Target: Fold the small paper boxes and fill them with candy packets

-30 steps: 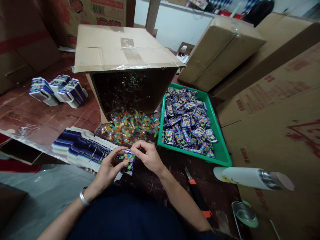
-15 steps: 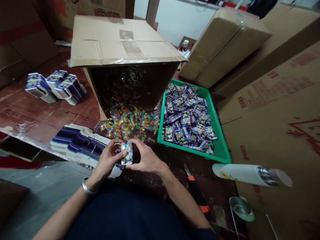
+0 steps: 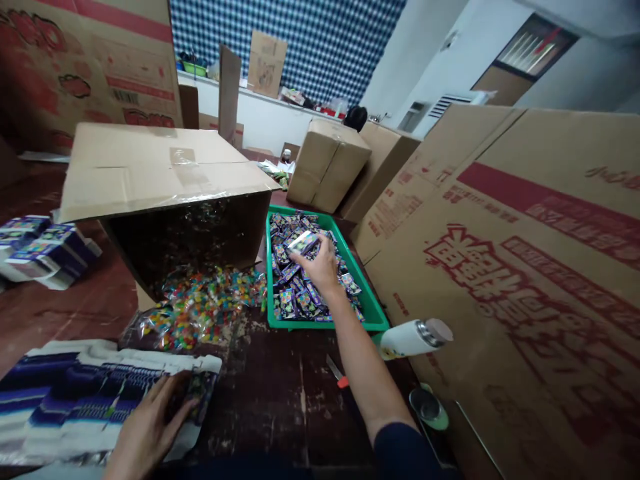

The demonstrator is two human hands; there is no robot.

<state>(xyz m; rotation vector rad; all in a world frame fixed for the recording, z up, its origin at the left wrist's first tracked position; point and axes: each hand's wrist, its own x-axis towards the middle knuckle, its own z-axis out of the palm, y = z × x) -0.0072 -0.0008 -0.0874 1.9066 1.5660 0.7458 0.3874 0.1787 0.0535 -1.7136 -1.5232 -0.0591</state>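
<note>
My right hand (image 3: 321,267) is over the green tray (image 3: 327,325), closed on a small printed box (image 3: 303,244) between thumb and fingers. Beneath it the tray holds a heap of purple printed packets (image 3: 295,300). At the lower left, my left hand (image 3: 150,423) rests on a row of overlapping flat cartons (image 3: 100,393), white and purple. Its thumb and fingers are bent around the dark printed carton (image 3: 203,393) at the row's right end; the fingertips are partly hidden.
Clear bags of colourful candy (image 3: 200,307) spill from a cardboard box (image 3: 150,167) lying on its side. Purple boxes (image 3: 50,253) stand at the left. An orange-black utility knife (image 3: 343,381), a white bottle (image 3: 410,340) and a small metal cup (image 3: 427,405) lie near a large carton (image 3: 525,267) on the right.
My hands have parted. The right carried the small box from in front of me over the tray; the left moved onto the flat cartons. The view has turned up and right.
</note>
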